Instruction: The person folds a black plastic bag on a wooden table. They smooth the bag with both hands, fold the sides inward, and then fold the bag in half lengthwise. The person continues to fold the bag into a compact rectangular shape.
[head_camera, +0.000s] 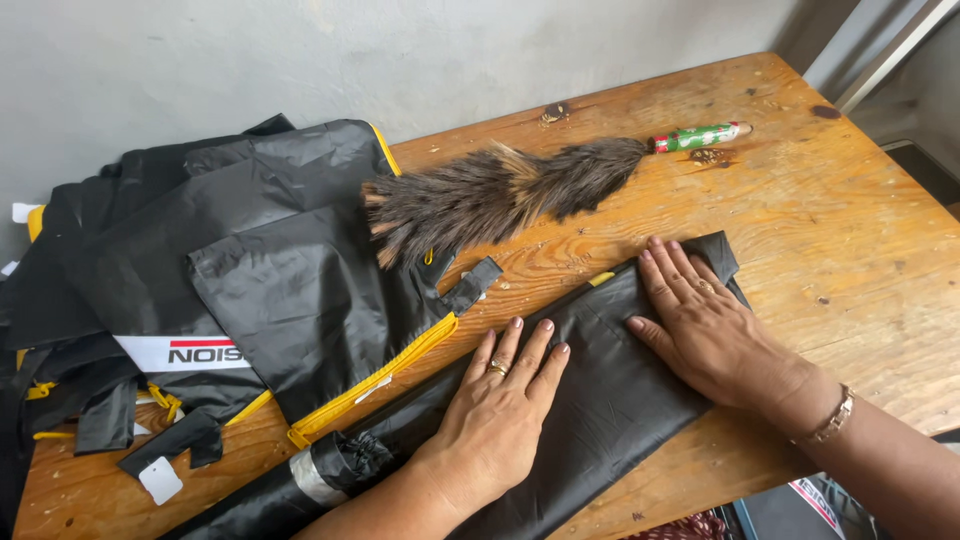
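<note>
Both forearms enter from the bottom edge, and the left hand (503, 392) and right hand (703, 323) lie palm down on a long black fabric piece (600, 400) that runs diagonally across the wooden counter (850, 230). Its length sits flat against the wood, seemingly because the 2 palms press it there, one near its middle and one near its far end. Left of it, a heap of black fabric covers (250, 250) with yellow edging (375, 378) is piled loosely, overlapping the near end of the long piece, probably set aside out of the way. Beyond the hands, a feather duster (500, 192) rests well apart from them, its green handle (700, 136) pointing toward the counter's far right corner. A grey tape band (309, 477) wraps the long piece's gathered lower end. Fingers (672, 270) on both hands are spread and extended, gripping nothing, simply flattening the cloth. Each wrist sits low, with a bracelet (832, 420) on the right.
</note>
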